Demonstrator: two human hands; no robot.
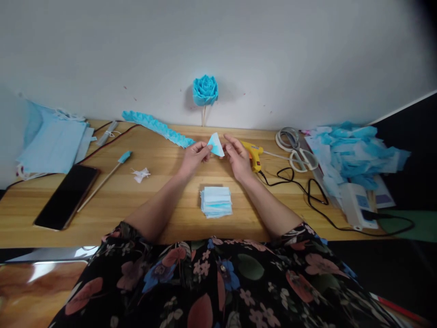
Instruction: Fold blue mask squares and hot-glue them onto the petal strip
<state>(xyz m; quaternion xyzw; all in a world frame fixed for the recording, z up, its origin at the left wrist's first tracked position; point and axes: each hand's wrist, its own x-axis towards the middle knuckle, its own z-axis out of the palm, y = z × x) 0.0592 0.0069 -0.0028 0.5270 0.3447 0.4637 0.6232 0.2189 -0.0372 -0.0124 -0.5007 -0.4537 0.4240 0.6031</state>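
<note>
A small folded triangle of blue and white mask fabric (215, 145) is pinched at its left side between the thumb and fingers of my left hand (196, 157). At the triangle's right edge is my right hand (237, 157), its fingers spread apart and its fingertips close to the lower right corner; whether they touch it is hard to see. Below both hands lies a neat stack of cut mask pieces (216, 202). A pleated blue strip (157, 127) runs along the table's back, ending beside my left hand. Just right of my right hand rests a yellow glue gun (253, 155).
A blue fabric rose (205, 91) stands against the wall. Leftward are face masks (54, 141), a phone (67, 197), a blue-tipped stick (104, 182) and a white scrap (140, 175). Rightward are scissors (303, 160), a tape roll (287, 138), blue scraps (355, 152), a power strip (358, 207) and a black cord (303, 187).
</note>
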